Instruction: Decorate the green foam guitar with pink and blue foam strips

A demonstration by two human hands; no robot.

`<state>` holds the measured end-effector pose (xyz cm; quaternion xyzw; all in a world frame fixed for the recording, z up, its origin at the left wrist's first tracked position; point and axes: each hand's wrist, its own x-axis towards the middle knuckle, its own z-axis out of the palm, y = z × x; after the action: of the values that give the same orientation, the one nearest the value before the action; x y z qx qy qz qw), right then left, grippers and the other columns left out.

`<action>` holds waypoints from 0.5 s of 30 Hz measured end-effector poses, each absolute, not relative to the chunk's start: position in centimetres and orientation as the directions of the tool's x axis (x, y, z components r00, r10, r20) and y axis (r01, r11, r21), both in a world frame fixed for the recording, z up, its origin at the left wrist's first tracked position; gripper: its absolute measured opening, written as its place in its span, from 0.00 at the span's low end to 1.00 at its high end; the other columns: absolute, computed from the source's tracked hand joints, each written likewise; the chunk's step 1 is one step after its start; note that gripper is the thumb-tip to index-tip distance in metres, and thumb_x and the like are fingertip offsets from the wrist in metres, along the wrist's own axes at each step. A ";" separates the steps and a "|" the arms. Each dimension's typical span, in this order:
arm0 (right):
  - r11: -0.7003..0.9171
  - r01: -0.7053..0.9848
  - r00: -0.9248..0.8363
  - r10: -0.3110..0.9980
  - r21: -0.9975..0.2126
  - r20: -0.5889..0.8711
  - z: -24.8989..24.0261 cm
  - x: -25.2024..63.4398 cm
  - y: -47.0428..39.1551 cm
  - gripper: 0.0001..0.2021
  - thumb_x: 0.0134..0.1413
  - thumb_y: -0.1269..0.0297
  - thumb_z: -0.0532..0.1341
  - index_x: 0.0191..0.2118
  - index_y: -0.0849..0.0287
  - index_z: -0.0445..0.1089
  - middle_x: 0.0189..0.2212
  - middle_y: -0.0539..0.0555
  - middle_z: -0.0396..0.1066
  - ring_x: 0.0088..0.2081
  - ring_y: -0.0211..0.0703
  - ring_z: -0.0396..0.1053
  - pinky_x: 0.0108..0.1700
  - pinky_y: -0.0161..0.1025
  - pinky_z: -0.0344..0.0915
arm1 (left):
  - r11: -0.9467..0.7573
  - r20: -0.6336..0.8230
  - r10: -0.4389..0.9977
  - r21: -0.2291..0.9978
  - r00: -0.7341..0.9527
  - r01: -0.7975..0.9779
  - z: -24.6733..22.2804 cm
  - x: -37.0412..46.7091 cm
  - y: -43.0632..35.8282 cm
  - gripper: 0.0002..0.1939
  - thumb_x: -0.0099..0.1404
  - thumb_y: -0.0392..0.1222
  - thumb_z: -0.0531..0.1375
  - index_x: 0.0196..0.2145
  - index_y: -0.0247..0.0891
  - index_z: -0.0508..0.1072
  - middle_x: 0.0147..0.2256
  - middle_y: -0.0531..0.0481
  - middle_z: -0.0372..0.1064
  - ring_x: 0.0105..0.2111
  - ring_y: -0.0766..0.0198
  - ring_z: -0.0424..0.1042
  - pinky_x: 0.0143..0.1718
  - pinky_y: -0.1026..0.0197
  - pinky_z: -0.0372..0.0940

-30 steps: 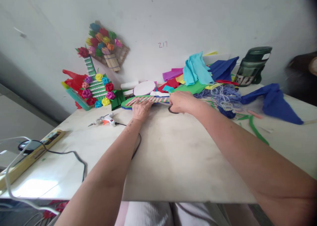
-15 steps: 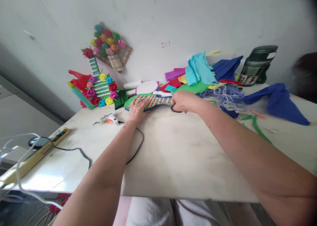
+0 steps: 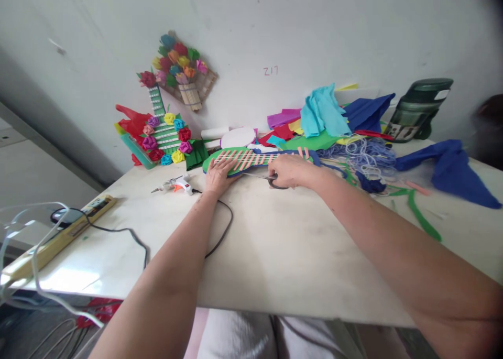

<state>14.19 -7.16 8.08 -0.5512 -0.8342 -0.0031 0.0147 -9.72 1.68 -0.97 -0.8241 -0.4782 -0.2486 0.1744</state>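
Note:
A guitar-shaped craft piece (image 3: 245, 160), green and blue with pink strips and pale strings, lies flat near the middle of the table. My left hand (image 3: 220, 176) rests on its wide left end, fingers spread over the strips. Black-handled scissors (image 3: 277, 182) are in my right hand (image 3: 288, 171), closed round the handles at the front edge of the piece. Their blades point left toward my left hand. My right hand hides part of the neck.
A glue gun (image 3: 181, 185) with a black cord lies left. Behind are a flower-decorated guitar (image 3: 167, 133), coloured cloth (image 3: 322, 112), tangled yarn (image 3: 365, 157) and a green bottle (image 3: 418, 110). A power strip (image 3: 63, 236) lies far left.
My right hand has come slightly nearer with the scissors, whose blades now show in front of the craft piece. More of the piece's right end is visible. The whole view has shifted slightly.

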 end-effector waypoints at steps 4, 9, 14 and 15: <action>0.405 0.914 -0.407 0.910 0.031 0.076 7.6 14.0 -7.2 0.13 0.42 0.62 0.58 0.36 0.55 0.75 0.34 0.57 0.75 0.38 0.50 0.70 0.35 0.39 0.61 | -0.474 0.588 0.705 -0.027 0.397 0.880 -0.7 -9.6 1.3 0.22 0.60 0.53 0.56 0.51 0.45 0.68 0.52 0.47 0.66 0.54 0.55 0.63 0.61 0.45 0.42; 0.416 0.908 -0.419 0.902 0.048 0.109 7.2 13.8 -7.1 0.14 0.43 0.62 0.57 0.36 0.56 0.75 0.36 0.58 0.74 0.38 0.50 0.69 0.35 0.40 0.60 | -0.457 0.589 0.715 -0.013 0.377 0.889 -0.5 -9.3 0.9 0.22 0.61 0.53 0.55 0.51 0.45 0.69 0.51 0.47 0.67 0.53 0.56 0.64 0.61 0.46 0.41; 0.408 0.912 -0.410 0.904 0.049 0.123 6.8 13.7 -6.8 0.13 0.42 0.63 0.56 0.34 0.56 0.75 0.35 0.59 0.74 0.38 0.50 0.69 0.35 0.40 0.60 | -0.464 0.600 0.704 -0.015 0.379 0.886 -0.6 -9.4 1.0 0.24 0.60 0.56 0.54 0.51 0.44 0.69 0.50 0.47 0.68 0.53 0.56 0.64 0.61 0.46 0.39; 0.408 0.912 -0.411 0.903 0.049 0.128 6.7 13.7 -6.7 0.13 0.42 0.64 0.56 0.34 0.56 0.75 0.35 0.59 0.74 0.38 0.50 0.69 0.35 0.41 0.60 | -0.462 0.599 0.706 -0.013 0.377 0.887 -0.7 -9.4 1.1 0.24 0.60 0.56 0.55 0.51 0.45 0.69 0.50 0.47 0.68 0.53 0.56 0.64 0.61 0.46 0.39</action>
<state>13.73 -6.69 6.67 -0.5413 -0.8380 -0.0555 0.0405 -9.44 1.06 -0.65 -0.8122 -0.4904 -0.2667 0.1693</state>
